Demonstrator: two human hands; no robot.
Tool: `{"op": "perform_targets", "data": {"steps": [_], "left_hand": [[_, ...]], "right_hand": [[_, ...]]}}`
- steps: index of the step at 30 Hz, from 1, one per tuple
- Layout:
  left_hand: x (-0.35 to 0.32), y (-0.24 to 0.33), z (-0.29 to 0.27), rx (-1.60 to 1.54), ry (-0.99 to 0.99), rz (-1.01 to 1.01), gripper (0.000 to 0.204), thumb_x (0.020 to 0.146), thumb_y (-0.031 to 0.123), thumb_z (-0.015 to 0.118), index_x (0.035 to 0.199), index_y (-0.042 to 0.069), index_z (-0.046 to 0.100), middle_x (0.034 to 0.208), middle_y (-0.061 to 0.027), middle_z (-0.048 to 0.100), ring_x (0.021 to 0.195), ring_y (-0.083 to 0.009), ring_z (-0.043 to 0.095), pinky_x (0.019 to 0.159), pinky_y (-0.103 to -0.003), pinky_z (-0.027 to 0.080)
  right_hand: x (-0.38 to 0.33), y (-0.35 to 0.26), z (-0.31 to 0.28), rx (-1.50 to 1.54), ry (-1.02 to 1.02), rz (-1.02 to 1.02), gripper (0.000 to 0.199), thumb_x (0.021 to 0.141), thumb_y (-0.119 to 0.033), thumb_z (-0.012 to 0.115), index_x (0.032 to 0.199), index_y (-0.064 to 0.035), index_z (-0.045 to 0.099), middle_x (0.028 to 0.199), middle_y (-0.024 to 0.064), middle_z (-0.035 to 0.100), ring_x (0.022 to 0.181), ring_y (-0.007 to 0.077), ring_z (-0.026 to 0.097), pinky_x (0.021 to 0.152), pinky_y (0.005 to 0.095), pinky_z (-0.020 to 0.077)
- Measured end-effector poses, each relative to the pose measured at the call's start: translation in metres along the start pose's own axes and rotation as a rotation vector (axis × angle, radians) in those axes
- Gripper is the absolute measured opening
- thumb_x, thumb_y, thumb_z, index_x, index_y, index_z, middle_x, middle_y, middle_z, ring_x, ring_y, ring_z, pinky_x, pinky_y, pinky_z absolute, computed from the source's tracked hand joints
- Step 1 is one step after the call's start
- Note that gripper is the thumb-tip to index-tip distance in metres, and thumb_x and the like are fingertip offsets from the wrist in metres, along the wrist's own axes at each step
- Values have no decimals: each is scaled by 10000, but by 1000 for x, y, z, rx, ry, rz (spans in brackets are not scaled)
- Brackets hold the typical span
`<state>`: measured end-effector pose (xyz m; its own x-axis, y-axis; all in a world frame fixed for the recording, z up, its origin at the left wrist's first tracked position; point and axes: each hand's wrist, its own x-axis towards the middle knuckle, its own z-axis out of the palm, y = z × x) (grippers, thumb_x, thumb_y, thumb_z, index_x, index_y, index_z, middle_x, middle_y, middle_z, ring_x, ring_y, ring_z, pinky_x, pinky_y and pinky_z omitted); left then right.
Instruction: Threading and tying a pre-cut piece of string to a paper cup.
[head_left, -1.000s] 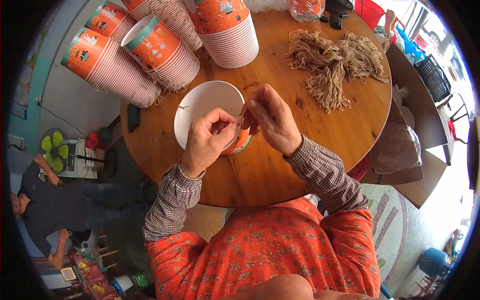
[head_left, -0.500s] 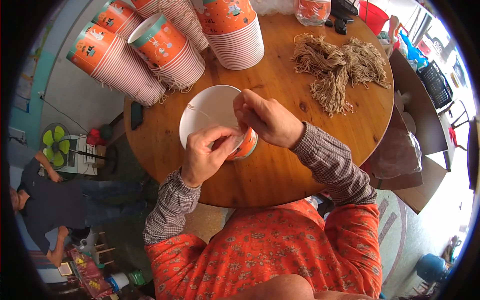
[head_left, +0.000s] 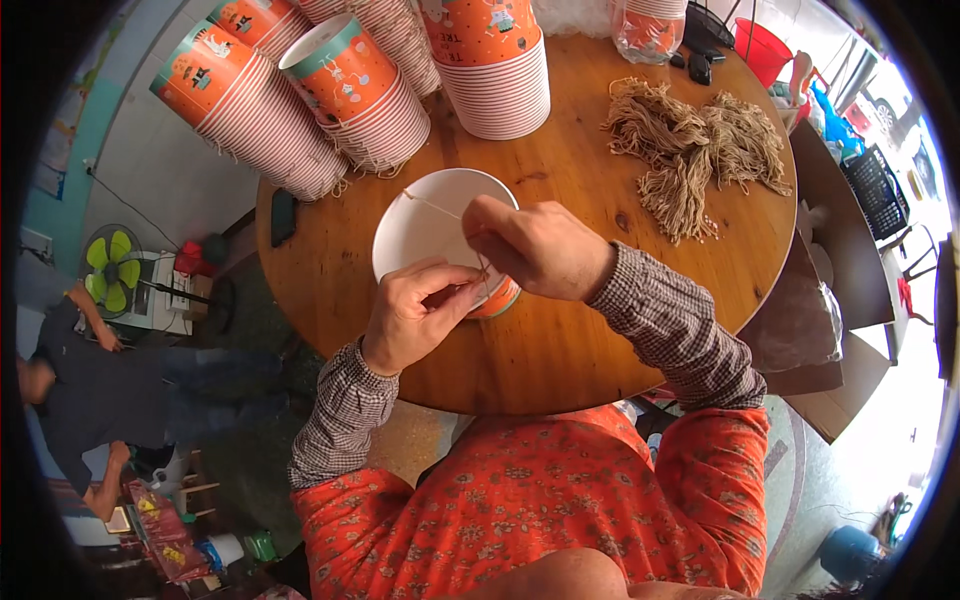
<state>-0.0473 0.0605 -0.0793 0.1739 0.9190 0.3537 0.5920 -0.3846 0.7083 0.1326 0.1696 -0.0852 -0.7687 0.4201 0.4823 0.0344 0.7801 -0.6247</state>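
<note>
A paper bucket (head_left: 420, 235), white inside and orange outside, sits tilted in front of me with its mouth toward me. A thin beige string (head_left: 434, 206) runs from a hole near its far left rim across the mouth to my right hand (head_left: 545, 248). That hand is closed in a pinch on the string above the near right rim. My left hand (head_left: 420, 312) is at the near rim, thumb and forefinger pinched on the string there. The string's end and the near hole are hidden by my fingers.
Tall stacks of nested orange buckets (head_left: 490, 95) stand along the table's far left. A bundle of beige strings (head_left: 690, 150) lies at the right. A dark phone (head_left: 283, 218) is on the left edge. Cardboard boxes (head_left: 830, 290) stand right of the table. A person (head_left: 110, 380) is at the left.
The string now shows stretched across the bucket's mouth to my right hand. My left hand stays at the near rim. The whole view has shifted slightly.
</note>
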Motion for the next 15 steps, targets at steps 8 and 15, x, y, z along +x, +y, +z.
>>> {"op": "perform_targets", "data": {"steps": [8,15], "left_hand": [[-8,-7,11,156,183,73,107,816,-34,634,915,2,657,741,-101,646,672,-206,643,590,-298,505],[-2,-5,6,184,153,58,136,789,-5,673,919,31,660,699,-85,621,631,-218,615,565,-320,484]], "right_hand": [[-10,-4,16,-30,169,-8,136,897,-140,549,952,-56,457,648,144,585,565,350,599,487,428,477],[-13,-3,32,-2,331,95,148,889,-117,568,936,-50,445,656,131,584,572,347,604,489,422,480]]}}
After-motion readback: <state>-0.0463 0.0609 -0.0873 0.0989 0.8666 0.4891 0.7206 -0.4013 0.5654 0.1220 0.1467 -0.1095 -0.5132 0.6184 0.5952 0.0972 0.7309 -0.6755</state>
